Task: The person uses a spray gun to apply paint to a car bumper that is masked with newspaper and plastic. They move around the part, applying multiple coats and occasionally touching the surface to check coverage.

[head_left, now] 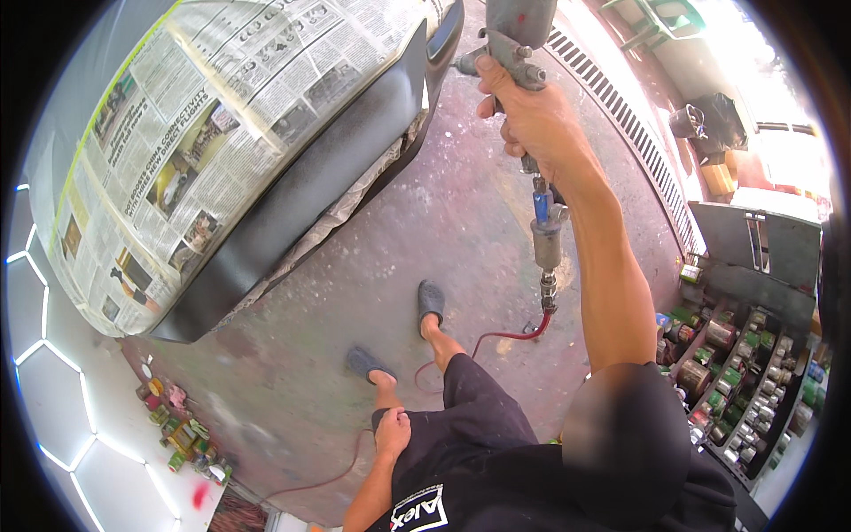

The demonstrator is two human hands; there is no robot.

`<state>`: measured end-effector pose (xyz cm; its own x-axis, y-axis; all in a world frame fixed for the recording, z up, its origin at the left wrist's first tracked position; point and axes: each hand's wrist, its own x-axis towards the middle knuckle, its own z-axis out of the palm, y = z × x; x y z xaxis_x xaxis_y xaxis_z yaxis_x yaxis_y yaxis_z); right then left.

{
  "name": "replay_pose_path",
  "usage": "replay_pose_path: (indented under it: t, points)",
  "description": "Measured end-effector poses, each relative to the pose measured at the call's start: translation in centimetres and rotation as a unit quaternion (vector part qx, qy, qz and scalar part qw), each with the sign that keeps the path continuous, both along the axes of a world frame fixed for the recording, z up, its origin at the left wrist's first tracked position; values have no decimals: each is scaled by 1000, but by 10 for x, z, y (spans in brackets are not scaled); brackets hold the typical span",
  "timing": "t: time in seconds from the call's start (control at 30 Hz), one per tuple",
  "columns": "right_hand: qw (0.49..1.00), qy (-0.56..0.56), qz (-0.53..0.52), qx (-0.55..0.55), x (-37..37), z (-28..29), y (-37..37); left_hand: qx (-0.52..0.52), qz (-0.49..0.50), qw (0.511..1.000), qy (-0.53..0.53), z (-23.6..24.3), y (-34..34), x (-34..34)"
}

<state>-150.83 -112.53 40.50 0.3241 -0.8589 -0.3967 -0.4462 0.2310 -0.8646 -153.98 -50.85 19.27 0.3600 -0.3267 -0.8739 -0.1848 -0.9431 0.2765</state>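
My right hand [542, 124] is raised at the upper middle, closed around the handle of a spray gun [512, 60] with a grey cup on top. Its nozzle points left, toward the dark bumper-like panel [337, 155] of a vehicle body. Newspaper [239, 115] taped over the body covers the area above that panel. Below the gun's handle hang an inline fitting [547, 244] and a red air hose [523, 335]. At the lower middle my left hand [393, 432] rests against my dark shorts [461, 403], its fingers curled; whatever is inside them is hidden.
The hose trails over the stained floor [301, 390] past my feet. A slotted floor drain [620, 115] runs along the right. Racks of paint cans [736, 381] stand at lower right, and more cans [182, 434] sit by the lit left wall. A dark bin [687, 121] stands at upper right.
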Motion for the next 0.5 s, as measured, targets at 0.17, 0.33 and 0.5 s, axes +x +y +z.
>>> replay_pose_path:
  t: [0.17, 0.33, 0.5]
  points:
    - [992, -49, 93, 75, -6, 16, 0, -5, -8, 1000, 7, 1, -32, -1]
    - [993, -15, 94, 72, -6, 10, -22, -15, -19, 1000, 8, 5, -62, 7]
    - [999, -1, 42, 7, -3, 4, -37, -46, -39, 998, -11, -9, -73, 10]
